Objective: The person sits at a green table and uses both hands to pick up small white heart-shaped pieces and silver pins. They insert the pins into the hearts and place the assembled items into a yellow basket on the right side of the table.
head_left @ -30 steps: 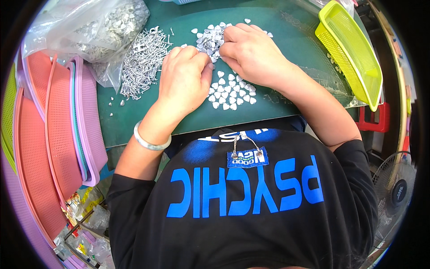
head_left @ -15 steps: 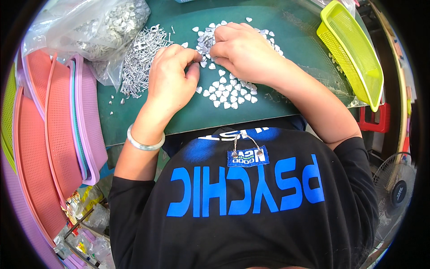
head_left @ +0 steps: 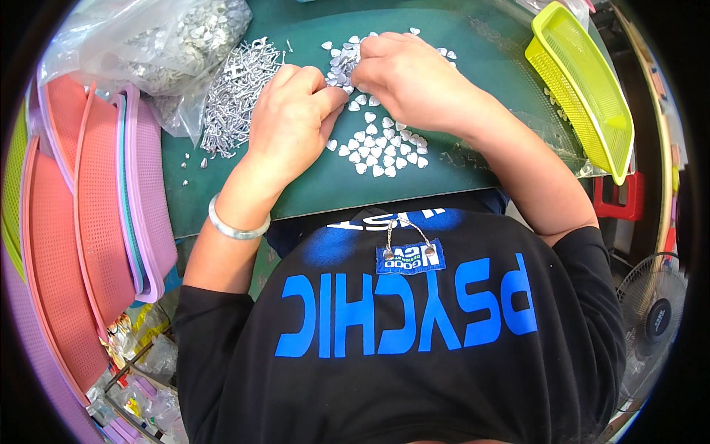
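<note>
My left hand (head_left: 296,118), a pale bangle on its wrist, has its thumb and forefinger pressed together beside a pile of small silver heart-shaped pieces (head_left: 342,65). Whatever it pinches is too small or hidden to make out. Over that same pile lies my right hand (head_left: 416,80), fingers bent down and drawn together, their tips partly hidden. Nearer to me, a second group of silver hearts (head_left: 384,152) is spread on the green tabletop (head_left: 310,191). Left of my left hand is a heap of small silver pin-like metal parts (head_left: 235,100).
A clear plastic bag (head_left: 177,52) of silver pieces lies at the far left. Stacked pink and purple perforated baskets (head_left: 111,200) stand left of the table. A yellow-green basket (head_left: 584,89) sits tilted at the right edge, above a red stool (head_left: 621,196) and a fan (head_left: 654,318).
My left hand has moved slightly right and away from me, its thumb and forefinger now together. My right hand has shifted slightly right, still over the heart pile.
</note>
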Available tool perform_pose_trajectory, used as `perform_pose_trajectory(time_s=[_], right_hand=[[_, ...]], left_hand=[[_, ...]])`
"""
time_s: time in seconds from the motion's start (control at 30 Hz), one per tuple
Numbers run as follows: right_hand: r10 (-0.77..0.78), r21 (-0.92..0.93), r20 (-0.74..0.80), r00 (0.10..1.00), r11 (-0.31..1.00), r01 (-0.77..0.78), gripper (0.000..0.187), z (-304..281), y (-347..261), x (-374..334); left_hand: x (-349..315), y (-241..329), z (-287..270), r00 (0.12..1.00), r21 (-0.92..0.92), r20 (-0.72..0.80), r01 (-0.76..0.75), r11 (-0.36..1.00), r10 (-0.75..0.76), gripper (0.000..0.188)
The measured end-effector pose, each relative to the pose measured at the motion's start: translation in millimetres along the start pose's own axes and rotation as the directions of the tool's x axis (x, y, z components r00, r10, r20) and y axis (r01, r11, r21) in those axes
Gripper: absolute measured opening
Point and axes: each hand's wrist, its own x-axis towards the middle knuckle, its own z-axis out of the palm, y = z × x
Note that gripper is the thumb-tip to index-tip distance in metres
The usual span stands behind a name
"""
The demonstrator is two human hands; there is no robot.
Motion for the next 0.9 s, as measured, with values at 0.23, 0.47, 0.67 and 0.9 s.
perform_pose_trajectory(time_s=[0.23, 0.47, 0.67, 0.9], right_hand=[[0.067, -0.011, -0.044, 0.997, 0.998, -0.068, 0.012, -11.1, 2.6, -1.1], [0.103, -0.010, -0.049, 0.993, 0.995, -0.104, 0.010, -24.2, 15.5, -7.6], [0.016, -0.026, 0.073, 0.997, 1.000, -0.014, 0.009, -22.6, 8.1, -12.9], [-0.015, -0.052, 0.126, 0.992, 0.998, 0.022, 0.011, -14.0, -5.6, -13.9]], left_hand=[[1.7, -0.5, 1.7, 0.998, 0.051, 0.020, -0.061, 0.997, 0.060, 0.011], [16.1, -8.7, -7.0, 0.989, -0.037, -0.126, 0.073, 0.997, -0.077, 0.004], [89.6, -48.7, -22.3, 0.931, 0.132, -0.365, 0.057, 0.990, -0.005, 0.010], [88.5, -61.8, -6.4, 0.957, 0.093, -0.292, 0.035, 0.995, -0.007, 0.014]])
